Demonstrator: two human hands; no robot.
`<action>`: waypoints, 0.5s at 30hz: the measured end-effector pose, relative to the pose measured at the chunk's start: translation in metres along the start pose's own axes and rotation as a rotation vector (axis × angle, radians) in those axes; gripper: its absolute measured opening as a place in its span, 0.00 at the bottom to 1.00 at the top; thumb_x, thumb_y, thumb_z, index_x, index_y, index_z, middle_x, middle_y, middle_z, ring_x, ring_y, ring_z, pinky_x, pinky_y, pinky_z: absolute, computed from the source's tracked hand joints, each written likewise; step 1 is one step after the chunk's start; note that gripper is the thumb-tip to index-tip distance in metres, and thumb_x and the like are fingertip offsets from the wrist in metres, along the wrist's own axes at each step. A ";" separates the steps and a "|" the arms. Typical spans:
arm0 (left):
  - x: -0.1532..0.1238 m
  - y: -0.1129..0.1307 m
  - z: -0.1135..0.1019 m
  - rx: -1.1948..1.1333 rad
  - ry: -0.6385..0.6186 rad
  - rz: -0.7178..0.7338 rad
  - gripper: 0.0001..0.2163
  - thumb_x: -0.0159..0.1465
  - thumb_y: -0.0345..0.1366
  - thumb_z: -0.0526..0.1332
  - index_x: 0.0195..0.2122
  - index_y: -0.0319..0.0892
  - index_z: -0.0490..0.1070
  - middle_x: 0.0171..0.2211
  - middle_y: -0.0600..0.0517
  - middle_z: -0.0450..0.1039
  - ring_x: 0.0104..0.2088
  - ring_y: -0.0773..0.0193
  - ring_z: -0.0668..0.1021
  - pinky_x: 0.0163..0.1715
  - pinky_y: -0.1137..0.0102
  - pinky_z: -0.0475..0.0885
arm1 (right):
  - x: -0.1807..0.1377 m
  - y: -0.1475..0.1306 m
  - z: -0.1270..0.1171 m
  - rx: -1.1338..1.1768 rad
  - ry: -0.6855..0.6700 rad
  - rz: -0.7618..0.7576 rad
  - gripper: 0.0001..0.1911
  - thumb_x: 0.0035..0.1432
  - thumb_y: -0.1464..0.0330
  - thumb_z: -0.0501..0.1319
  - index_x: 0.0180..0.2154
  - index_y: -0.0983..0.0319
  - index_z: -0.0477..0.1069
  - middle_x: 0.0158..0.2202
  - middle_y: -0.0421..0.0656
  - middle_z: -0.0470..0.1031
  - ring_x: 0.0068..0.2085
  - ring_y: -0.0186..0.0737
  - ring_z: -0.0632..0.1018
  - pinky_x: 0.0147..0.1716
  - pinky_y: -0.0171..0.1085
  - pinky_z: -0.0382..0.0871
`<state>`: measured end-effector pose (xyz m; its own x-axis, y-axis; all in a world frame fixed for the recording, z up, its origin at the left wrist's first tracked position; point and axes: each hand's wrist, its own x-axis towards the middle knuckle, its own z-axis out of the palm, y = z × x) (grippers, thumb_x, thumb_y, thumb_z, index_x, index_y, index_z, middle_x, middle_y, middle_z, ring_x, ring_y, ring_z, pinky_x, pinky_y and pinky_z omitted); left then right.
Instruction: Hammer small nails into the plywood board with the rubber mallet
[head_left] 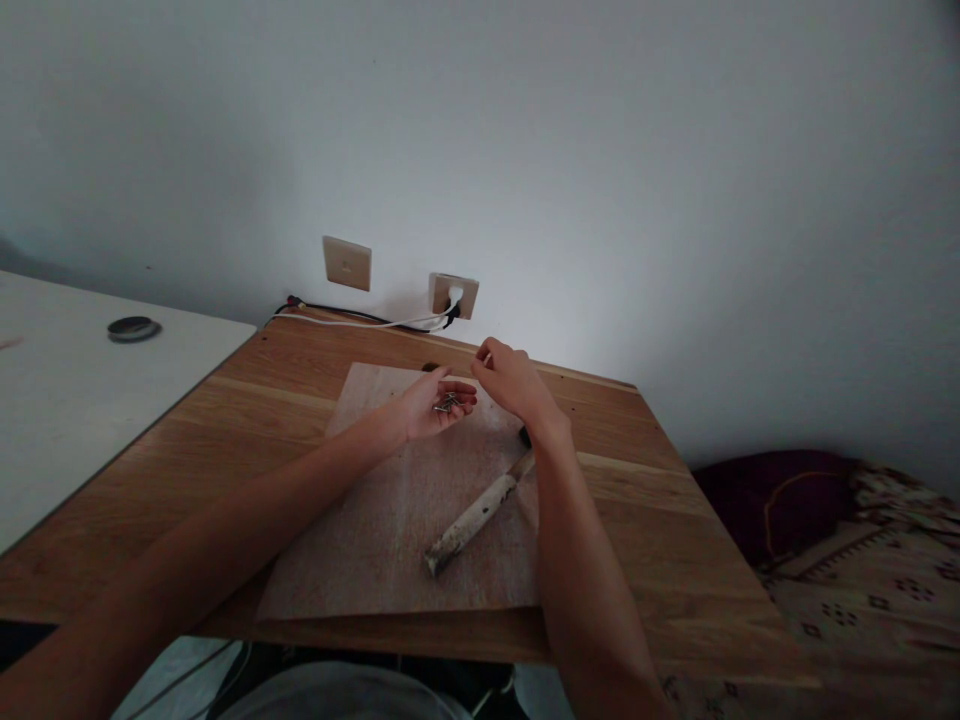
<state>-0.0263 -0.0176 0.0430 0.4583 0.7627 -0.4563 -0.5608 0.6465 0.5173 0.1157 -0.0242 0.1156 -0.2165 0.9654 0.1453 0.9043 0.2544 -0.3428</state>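
Note:
My left hand (431,406) is cupped palm up above a thin wooden board, holding several small metal nails (446,403). Their exact kind is hard to make out at this size. Just to the right, my right hand (510,378) has its fingers curled and pinched together. Whatever may sit between those fingertips is hidden. A hammer (474,520) with a worn, whitish handle lies slanted on the board (352,560). My right wrist and forearm cover part of its dark head. Behind my left hand, a small dark round object (430,367) shows at the board's far edge.
The board rests on a wooden table (637,520) against a wall. White and black cables (360,322) run along the back to a wall socket (455,296). At left stands a white table (67,400) with a round dark-topped object (134,329). Patterned fabric (870,590) lies at right.

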 end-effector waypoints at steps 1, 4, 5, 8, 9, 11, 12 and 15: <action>0.000 -0.003 0.001 0.022 -0.023 -0.024 0.19 0.73 0.40 0.51 0.31 0.33 0.73 0.24 0.43 0.72 0.21 0.66 0.75 0.14 0.78 0.67 | -0.002 -0.003 -0.002 0.013 -0.017 -0.023 0.08 0.66 0.71 0.55 0.42 0.63 0.73 0.37 0.48 0.81 0.36 0.43 0.78 0.36 0.36 0.63; 0.001 -0.006 0.002 0.056 -0.096 -0.044 0.20 0.73 0.42 0.53 0.28 0.35 0.71 0.22 0.46 0.71 0.19 0.68 0.73 0.11 0.79 0.62 | -0.007 -0.011 -0.007 0.065 -0.061 -0.102 0.08 0.65 0.72 0.56 0.42 0.63 0.73 0.36 0.48 0.81 0.36 0.42 0.79 0.36 0.36 0.65; 0.002 -0.006 0.002 0.056 -0.116 -0.038 0.20 0.73 0.41 0.53 0.27 0.36 0.70 0.21 0.47 0.70 0.18 0.68 0.72 0.11 0.80 0.60 | -0.009 -0.013 -0.008 0.085 -0.071 -0.127 0.08 0.65 0.72 0.56 0.42 0.63 0.73 0.35 0.47 0.81 0.36 0.42 0.79 0.37 0.36 0.65; 0.005 -0.005 0.001 0.033 -0.164 -0.004 0.18 0.73 0.38 0.52 0.26 0.38 0.68 0.20 0.50 0.68 0.16 0.70 0.70 0.09 0.81 0.54 | -0.012 -0.017 -0.011 0.177 -0.099 -0.175 0.10 0.64 0.73 0.55 0.44 0.63 0.72 0.31 0.45 0.80 0.33 0.41 0.79 0.36 0.37 0.67; 0.006 -0.006 0.001 0.027 -0.187 0.000 0.18 0.73 0.37 0.52 0.25 0.38 0.67 0.20 0.50 0.67 0.15 0.71 0.68 0.08 0.81 0.52 | -0.013 -0.018 -0.013 0.213 -0.107 -0.176 0.11 0.63 0.73 0.54 0.46 0.62 0.71 0.30 0.44 0.80 0.32 0.40 0.79 0.35 0.37 0.68; 0.009 -0.007 -0.001 0.024 -0.237 -0.002 0.18 0.72 0.37 0.53 0.24 0.39 0.66 0.19 0.52 0.66 0.13 0.73 0.64 0.08 0.82 0.49 | -0.014 -0.019 -0.015 0.273 -0.107 -0.167 0.12 0.63 0.74 0.54 0.47 0.62 0.70 0.28 0.42 0.80 0.30 0.39 0.78 0.33 0.36 0.69; 0.009 -0.007 -0.002 0.027 -0.260 -0.002 0.18 0.72 0.38 0.53 0.24 0.39 0.65 0.19 0.52 0.66 0.13 0.74 0.63 0.08 0.82 0.48 | -0.015 -0.019 -0.016 0.298 -0.101 -0.162 0.13 0.62 0.74 0.54 0.48 0.62 0.69 0.28 0.41 0.80 0.29 0.38 0.78 0.33 0.36 0.69; 0.005 -0.002 -0.001 0.057 -0.282 -0.004 0.19 0.72 0.40 0.54 0.24 0.39 0.65 0.19 0.52 0.65 0.13 0.75 0.61 0.07 0.82 0.47 | -0.014 -0.018 -0.017 0.364 -0.053 -0.178 0.12 0.63 0.72 0.54 0.47 0.61 0.69 0.30 0.41 0.80 0.28 0.37 0.78 0.33 0.37 0.70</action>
<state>-0.0237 -0.0149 0.0386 0.6385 0.7302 -0.2432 -0.5229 0.6434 0.5591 0.1093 -0.0436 0.1356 -0.3848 0.9038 0.1871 0.6641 0.4119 -0.6239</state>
